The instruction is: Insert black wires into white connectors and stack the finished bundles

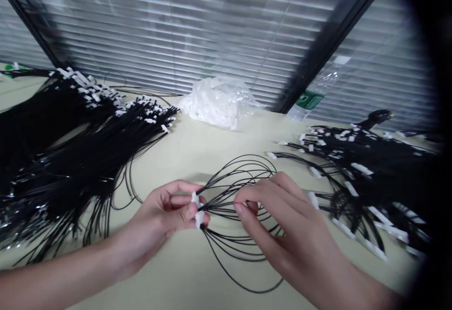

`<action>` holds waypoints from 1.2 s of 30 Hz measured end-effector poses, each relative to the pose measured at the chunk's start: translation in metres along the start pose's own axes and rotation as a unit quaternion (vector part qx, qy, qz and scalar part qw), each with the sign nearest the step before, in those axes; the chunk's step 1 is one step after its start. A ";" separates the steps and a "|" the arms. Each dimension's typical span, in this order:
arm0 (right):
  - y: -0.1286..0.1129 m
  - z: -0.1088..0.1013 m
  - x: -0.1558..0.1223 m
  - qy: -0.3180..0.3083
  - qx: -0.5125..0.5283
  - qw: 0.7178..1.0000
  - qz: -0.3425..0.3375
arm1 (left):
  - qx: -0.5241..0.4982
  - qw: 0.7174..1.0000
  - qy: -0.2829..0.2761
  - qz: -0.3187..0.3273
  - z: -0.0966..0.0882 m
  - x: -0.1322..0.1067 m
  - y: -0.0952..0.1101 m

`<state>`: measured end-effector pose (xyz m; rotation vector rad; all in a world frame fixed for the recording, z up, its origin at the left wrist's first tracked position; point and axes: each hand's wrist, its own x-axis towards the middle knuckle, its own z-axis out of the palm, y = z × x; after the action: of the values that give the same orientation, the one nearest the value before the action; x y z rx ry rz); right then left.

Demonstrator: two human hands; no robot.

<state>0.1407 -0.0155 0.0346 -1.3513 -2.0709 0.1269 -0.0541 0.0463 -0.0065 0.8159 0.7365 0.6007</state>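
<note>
My left hand (165, 213) pinches two small white connectors (197, 210) between thumb and fingers. A bundle of thin black wires (240, 180) fans out from those connectors in loops over the pale green table (197, 145). My right hand (278, 220) sits just to the right, its fingers curled and pinched on several of those wires. Both hands hover low over the table near its front.
A big heap of black wires with white connectors (70, 154) fills the left side. Another heap of wire sets (363, 173) lies at the right. A crumpled clear plastic bag (221, 100) and a clear water bottle (314, 95) stand at the back by the window blinds.
</note>
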 end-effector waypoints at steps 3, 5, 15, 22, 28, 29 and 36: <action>-0.001 -0.001 0.000 -0.001 0.001 1.000 0.000 | 0.006 1.000 0.007 -0.004 0.000 0.000 0.000; -0.001 -0.001 0.000 -0.001 0.001 1.000 -0.001 | 0.009 1.000 0.008 -0.005 0.000 0.000 0.000; -0.001 0.000 0.002 -0.022 -0.007 1.000 -0.004 | 0.006 1.000 -0.007 0.003 -0.001 0.003 -0.001; 0.001 0.006 -0.005 -0.029 -0.039 0.998 -0.041 | 0.024 1.000 -0.014 0.003 -0.004 0.003 -0.004; 0.003 0.015 -0.010 -0.080 -0.077 0.991 -0.079 | 0.052 0.998 -0.021 0.013 -0.004 0.003 -0.006; 0.002 0.017 -0.010 -0.077 -0.075 0.991 -0.082 | 0.057 0.998 -0.024 0.014 -0.004 0.003 -0.006; 0.001 0.020 -0.009 -0.067 -0.047 0.993 -0.081 | 0.061 0.998 -0.027 0.015 -0.003 0.005 -0.006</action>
<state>0.1325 -0.0178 0.0147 -1.2533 -2.3156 0.0518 -0.0522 0.0475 -0.0141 0.9537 0.7176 0.5636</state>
